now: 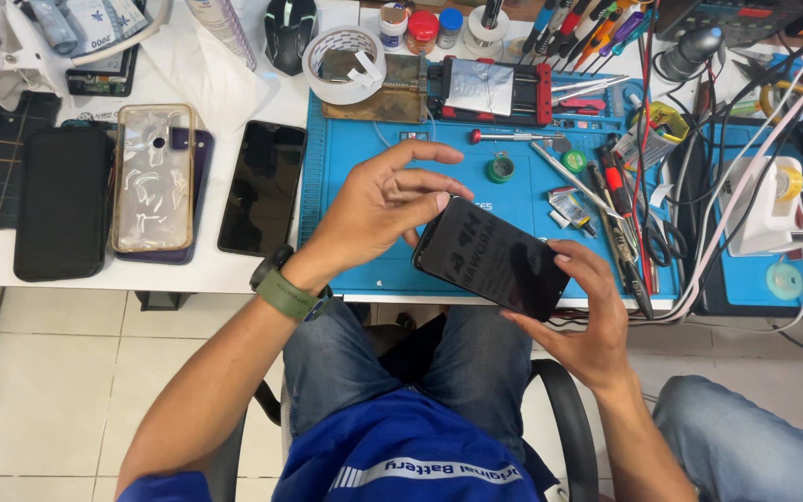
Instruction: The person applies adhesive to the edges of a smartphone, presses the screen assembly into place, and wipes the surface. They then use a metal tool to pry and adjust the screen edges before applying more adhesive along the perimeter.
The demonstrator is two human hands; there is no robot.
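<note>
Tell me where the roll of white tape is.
In the head view, the roll of white tape sits top centre, beside the black mouse.

A black smartphone (pixel 492 257) is held tilted above the near edge of a blue work mat (pixel 364 251), its dark glass facing up. The right hand (pixel 587 321) grips its lower right corner from below; the left hand (pixel 378 209), an olive-green watch strap (pixel 285 296) at the wrist, rests fingertips on the upper left corner. On the white table (pixel 234 93) to the left lie a black wallet case (pixel 62 203), a phone in a clear case (pixel 153 178) and a bare black phone (pixel 262 188), side by side. A roll of white tape (pixel 344 63), a red-framed clamp jig (pixel 490 90), tweezers and screwdrivers (pixel 606 200) and tangled cables (pixel 745 158) crowd the mat's far side. A second person's denim knee (pixel 745 437) shows at lower right.
</note>
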